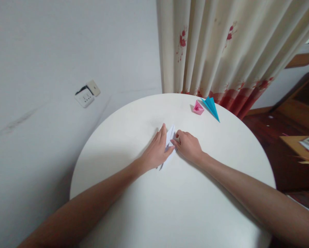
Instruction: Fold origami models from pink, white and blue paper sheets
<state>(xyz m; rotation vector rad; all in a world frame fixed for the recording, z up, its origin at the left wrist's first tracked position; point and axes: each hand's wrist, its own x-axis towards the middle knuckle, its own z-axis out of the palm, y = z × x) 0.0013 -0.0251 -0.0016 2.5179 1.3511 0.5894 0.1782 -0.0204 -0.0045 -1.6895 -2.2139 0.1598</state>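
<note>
"Where does the white paper (170,135) lie?"

"Near the middle of the counter (170,210), partly beneath the left hand (157,148); it is folded long and narrow, with a point at its far end."

"And the hands?"

"The left lies flattened over it, fingers straight and together, thumb stretched across the sheet; it seems to press rather than grip; the right hand (190,145) is half curled at the paper's right edge, thumb tip on it; whether thumb and forefinger pinch a layer, I can't tell."

"How would it handle?"

"Next to no weight, I'd judge; stiff along the creases, soft in single layers, easily crumpled; it might skid on so smooth a top, so I'd pin it under one palm and take the folded edge lightly, sparing the thin point."

"What else?"

"A pink folded piece (198,109), cupped and angular, just beside a blue pointed piece (211,106) with sharp pleats; behind them, a pale curtain (208,44) in deep folds, splashed red; the counter's rim is curved."
</note>
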